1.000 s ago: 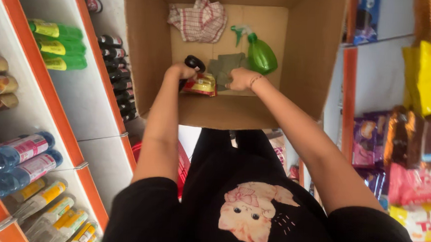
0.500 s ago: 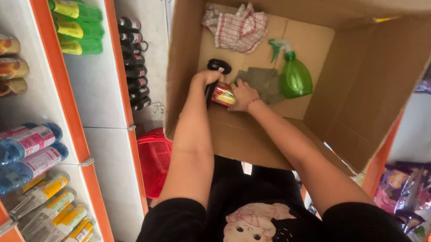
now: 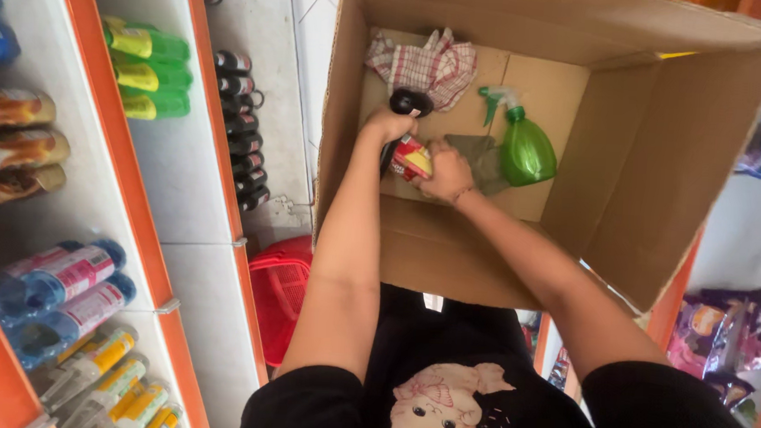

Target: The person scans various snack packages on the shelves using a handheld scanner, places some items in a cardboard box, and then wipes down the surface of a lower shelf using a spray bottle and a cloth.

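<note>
A: Both arms are down inside the cardboard box (image 3: 652, 167), and the left hand (image 3: 387, 123) has its fingers curled shut around a black handheld scanner (image 3: 409, 102), head pointing away from the person.

B: And the right hand (image 3: 446, 171) closes on a small red-and-yellow packet (image 3: 413, 157), tilting it up toward the scanner. That looks like why the two sit so close: the packet's face is turned to meet the black head.

A: Fingers on the right are wrapped along the packet's edge, knuckles up; the fingertips themselves are hidden.

B: Around them on the box floor: a checked cloth (image 3: 427, 64) bunched in the far corner, a green spray bottle (image 3: 523, 148) lying on its side, and a grey-green rag (image 3: 483, 159) just beside the right hand.

A: Left of the box, orange-edged shelves (image 3: 123, 166) carry rows of bottles (image 3: 140, 75).
</note>
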